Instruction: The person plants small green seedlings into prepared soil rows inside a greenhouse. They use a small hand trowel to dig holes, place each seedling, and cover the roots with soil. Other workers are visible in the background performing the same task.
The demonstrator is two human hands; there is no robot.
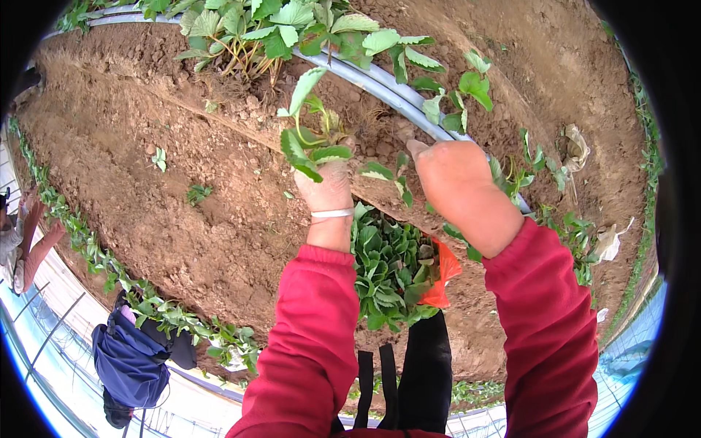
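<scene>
My left hand point(326, 187), with a pale band at the wrist, is closed around the base of a young strawberry plant point(312, 136). Its leaves spread above and left of the hand, over the bare soil. My right hand point(454, 175) is a fist just to the right, near the soil beside a grey pipe point(409, 102). One finger or the thumb juts toward the dirt; the other fingers are tucked out of sight, so anything in them is hidden. Between my forearms sits a heap of strawberry plants point(387, 266) in an orange-red plastic bag point(442, 277).
Leafy strawberry plants point(281, 29) stand along the pipe at the top. More plants point(153, 299) line the row at the lower left. A crouching person in dark blue point(131, 358) is beside it, another person point(33, 244) farther left. Pale scraps point(610, 241) lie right.
</scene>
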